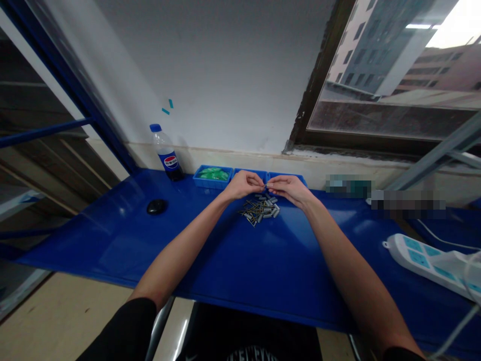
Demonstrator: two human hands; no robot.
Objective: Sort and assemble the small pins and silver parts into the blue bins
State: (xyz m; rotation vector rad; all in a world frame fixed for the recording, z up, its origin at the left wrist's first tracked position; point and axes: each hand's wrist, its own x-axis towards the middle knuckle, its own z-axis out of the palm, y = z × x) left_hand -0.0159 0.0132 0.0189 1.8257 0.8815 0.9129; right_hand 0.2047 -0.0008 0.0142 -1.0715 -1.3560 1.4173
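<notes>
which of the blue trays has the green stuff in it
The leftmost tray, nearest the bottle: green stuff shows in it, but none shows in the middle tray or right tray.

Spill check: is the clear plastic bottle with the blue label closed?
Closed: the bottle stands upright, with its blue cap on the neck.

Tiny piece (266, 186): between left hand (246, 184) and right hand (289, 189), too small to tell
Middle tray (257, 173): partly behind left hand
Power strip (424, 258), 4 o'clock: cut by right edge
Pixelated items (408, 200), 3 o'clock: blurred
Shirt lettering (251, 354), 6 o'clock: cut off
</notes>
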